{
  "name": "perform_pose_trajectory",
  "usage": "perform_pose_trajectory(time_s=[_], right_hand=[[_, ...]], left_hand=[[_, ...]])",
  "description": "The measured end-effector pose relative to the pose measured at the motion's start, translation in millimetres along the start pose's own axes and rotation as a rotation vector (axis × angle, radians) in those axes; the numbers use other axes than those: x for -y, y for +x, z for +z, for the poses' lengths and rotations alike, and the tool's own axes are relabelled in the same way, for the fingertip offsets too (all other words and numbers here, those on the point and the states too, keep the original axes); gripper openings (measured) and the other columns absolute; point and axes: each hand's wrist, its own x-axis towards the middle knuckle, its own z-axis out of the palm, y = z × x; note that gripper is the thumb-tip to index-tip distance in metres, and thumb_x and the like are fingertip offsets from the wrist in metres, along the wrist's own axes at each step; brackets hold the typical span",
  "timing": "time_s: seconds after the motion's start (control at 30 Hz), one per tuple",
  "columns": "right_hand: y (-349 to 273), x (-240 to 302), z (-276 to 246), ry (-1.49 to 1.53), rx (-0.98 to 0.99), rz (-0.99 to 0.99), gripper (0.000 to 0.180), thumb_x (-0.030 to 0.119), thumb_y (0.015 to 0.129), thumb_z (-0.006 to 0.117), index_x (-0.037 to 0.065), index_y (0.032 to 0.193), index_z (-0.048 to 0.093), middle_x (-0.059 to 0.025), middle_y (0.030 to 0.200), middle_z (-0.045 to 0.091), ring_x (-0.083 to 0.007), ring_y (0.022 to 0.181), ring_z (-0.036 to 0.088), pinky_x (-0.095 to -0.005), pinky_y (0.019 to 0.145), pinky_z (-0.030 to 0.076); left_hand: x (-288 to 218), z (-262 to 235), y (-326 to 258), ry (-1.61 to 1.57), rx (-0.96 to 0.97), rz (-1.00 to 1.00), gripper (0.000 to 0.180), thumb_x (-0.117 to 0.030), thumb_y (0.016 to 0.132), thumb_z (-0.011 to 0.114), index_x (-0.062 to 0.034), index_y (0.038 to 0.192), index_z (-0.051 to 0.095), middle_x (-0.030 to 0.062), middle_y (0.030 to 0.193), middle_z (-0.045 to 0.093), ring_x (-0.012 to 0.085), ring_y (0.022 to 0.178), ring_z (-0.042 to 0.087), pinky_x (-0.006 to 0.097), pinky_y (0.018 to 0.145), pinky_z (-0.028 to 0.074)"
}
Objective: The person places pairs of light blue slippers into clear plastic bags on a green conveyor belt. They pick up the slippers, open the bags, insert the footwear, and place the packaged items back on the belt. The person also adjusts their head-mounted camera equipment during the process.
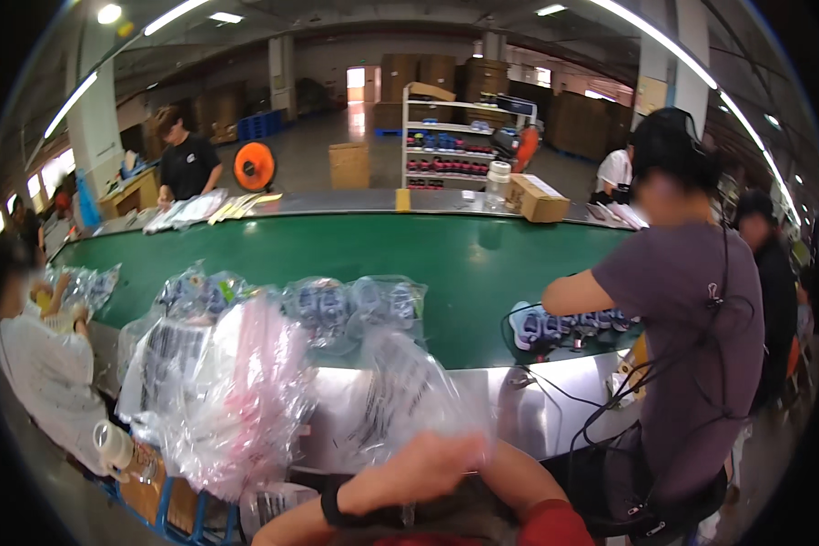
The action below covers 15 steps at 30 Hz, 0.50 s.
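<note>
Holding a clear plastic bag (409,391) low in the middle of the frame, the left hand (428,469) was clamped on its bottom edge; right hand's grip I couldn't tell. Bagged shoes (337,305) sat beyond on the green conveyor (446,264).

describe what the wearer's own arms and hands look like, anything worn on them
Both hands are bare, with no gloves. One forearm carries a black band at the wrist, like a watch or fitness strap, leading to a motion-blurred hand. The other arm shows a red sleeve edge near the lower rim; its hand is not clear to see. The arms cross, so which is left or right is hard to tell. No rings or markings show.
</note>
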Motion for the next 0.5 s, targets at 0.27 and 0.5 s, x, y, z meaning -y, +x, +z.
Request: perform_pose_trajectory(time_s=[0.27,0.5], right_hand=[[43,-12,22,0.263,0.116,0.079,0.023,0.021,0.092,0.054,0.003,0.098,0.066,-0.0079,0.089,0.067,-0.0221,0.079,0.063,-0.0367,0.076,0.051],[11,-46,-24,1.311,-0.315,0.462,0.023,0.019,0.097,0.052,-0.002,0.095,0.063,-0.0046,0.078,0.063,-0.0101,0.07,0.061,-0.0245,0.065,0.05]], left_hand=[[61,-60,-10,0.284,-0.678,-0.307,0.011,-0.012,0.088,0.061,-0.0036,0.081,0.058,0.0109,0.058,0.053,0.0203,0.047,0.048,0.032,0.045,0.036],[107,-48,-19,-0.22,-0.948,-0.573,0.024,-0.017,0.091,0.059,-0.0024,0.073,0.057,-0.0084,0.062,0.044,0.0047,0.056,0.035,0.027,0.046,0.027]])
